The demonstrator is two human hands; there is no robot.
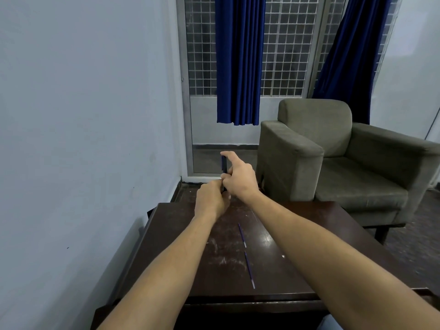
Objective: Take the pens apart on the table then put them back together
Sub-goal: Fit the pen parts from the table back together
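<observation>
Above the surface's (178, 234) far edge, my left hand (210, 200) and right hand (239, 178) clench one dark-blue pen (223, 163) upright | far refill (242, 234), near refill (249, 270) lie loose behind | risk: a slipping pull could drop parts to the floor.

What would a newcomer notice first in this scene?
The right hand and the left hand meet over the far edge of the table, gripping an upright dark blue pen. Between the forearms lie a thin refill and a second refill, end to end. An olive armchair stands at right.
</observation>
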